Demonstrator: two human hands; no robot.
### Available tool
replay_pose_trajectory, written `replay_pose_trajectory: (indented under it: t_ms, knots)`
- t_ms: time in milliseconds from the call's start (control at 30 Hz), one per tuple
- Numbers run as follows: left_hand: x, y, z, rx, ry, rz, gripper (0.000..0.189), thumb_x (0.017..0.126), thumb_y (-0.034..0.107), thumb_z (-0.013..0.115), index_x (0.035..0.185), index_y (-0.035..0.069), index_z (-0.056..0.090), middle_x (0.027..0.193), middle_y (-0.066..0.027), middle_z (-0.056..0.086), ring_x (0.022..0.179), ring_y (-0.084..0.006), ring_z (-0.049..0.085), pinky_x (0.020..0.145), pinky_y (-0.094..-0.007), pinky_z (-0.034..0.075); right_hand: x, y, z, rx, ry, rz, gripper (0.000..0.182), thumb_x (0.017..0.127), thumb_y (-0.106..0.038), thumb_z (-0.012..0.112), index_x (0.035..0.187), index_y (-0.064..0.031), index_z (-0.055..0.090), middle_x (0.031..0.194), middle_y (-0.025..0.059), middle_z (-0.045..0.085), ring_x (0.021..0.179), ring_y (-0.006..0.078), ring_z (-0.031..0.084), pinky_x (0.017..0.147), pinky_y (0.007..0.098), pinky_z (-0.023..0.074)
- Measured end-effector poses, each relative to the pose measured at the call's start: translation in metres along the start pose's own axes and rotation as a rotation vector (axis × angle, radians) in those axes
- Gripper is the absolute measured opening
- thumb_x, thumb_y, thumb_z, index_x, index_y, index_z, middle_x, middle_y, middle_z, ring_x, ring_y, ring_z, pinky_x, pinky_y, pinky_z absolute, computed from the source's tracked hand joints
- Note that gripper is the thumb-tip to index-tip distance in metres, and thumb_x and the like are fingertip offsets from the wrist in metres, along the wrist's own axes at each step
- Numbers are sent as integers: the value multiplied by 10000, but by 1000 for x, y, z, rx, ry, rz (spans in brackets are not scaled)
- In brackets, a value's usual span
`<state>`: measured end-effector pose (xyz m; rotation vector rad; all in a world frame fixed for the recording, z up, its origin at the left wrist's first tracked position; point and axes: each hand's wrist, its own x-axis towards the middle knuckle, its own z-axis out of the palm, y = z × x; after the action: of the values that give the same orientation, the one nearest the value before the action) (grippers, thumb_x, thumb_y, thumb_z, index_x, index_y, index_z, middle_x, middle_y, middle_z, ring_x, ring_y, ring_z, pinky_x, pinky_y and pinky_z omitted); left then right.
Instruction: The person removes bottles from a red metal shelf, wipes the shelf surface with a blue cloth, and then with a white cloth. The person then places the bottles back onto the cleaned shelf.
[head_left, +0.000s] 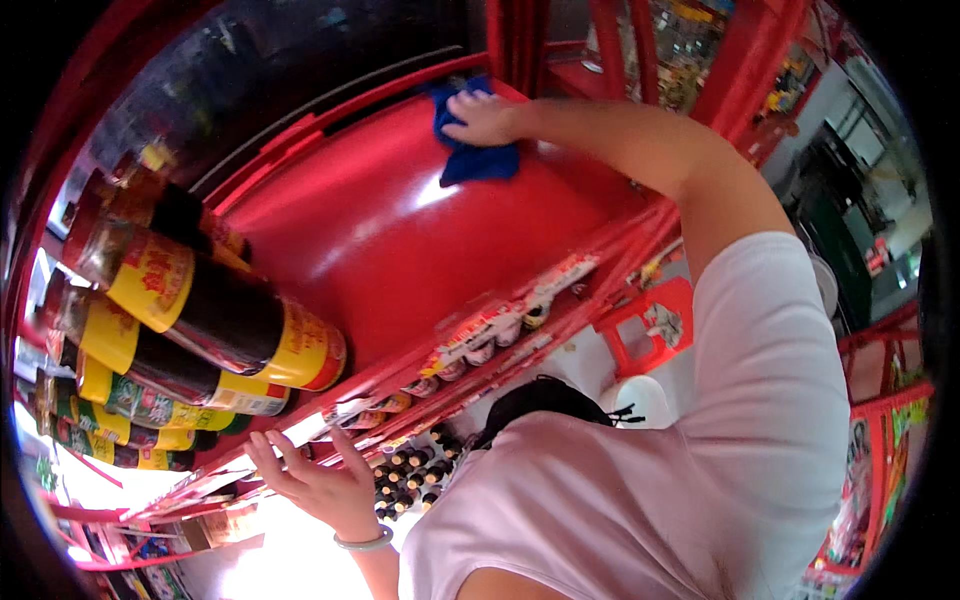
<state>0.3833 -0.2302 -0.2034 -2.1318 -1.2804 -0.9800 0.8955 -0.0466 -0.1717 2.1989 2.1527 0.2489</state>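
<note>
A blue cloth (480, 161) lies bunched on a red metal shelf (360, 232), near its back right corner. My right hand (484, 118) holds it down against the shelf, palm downward and arm stretched out. My left hand (322, 480), with a pale bangle at the wrist, is raised by the shelf's front edge. Its fingers are apart and it holds nothing. Left of the bare stretch of shelf stand dark sauce bottles (232, 322) with yellow labels, the closest one (150, 274) with a red cap.
A lower shelf holds jars (480, 352) behind a strip of price tags (517, 311). Several dark bottles with light caps (409, 472) stand low down below. A red plastic stool (649, 326) and a white bucket (641, 401) are on the floor. Red uprights (517, 45) border the shelf's back right.
</note>
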Motion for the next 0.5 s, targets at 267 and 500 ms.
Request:
replay_pose_trajectory:
  t_ms: [267, 500]
  knots:
    - [-4, -4, 0, 4, 26, -12, 671, 922, 267, 650, 1438, -30, 341, 1444, -227, 355, 1364, -404, 351, 1106, -509, 351, -115, -27, -51, -2, -508, 383, 907, 982, -614, 213, 1484, 124, 53, 1543, 350, 105, 1422, 476, 211, 1184, 468, 201]
    - [-3, -6, 2, -28, 52, 35, 646, 926, 269, 653, 1414, -45, 370, 1423, -234, 373, 1359, -387, 362, 1096, -506, 369, -183, -33, -112, -336, -830, -57, 548, 922, -447, 505, 1094, 55, 645, 1130, 263, 635, 1068, 414, 610, 902, 471, 489]
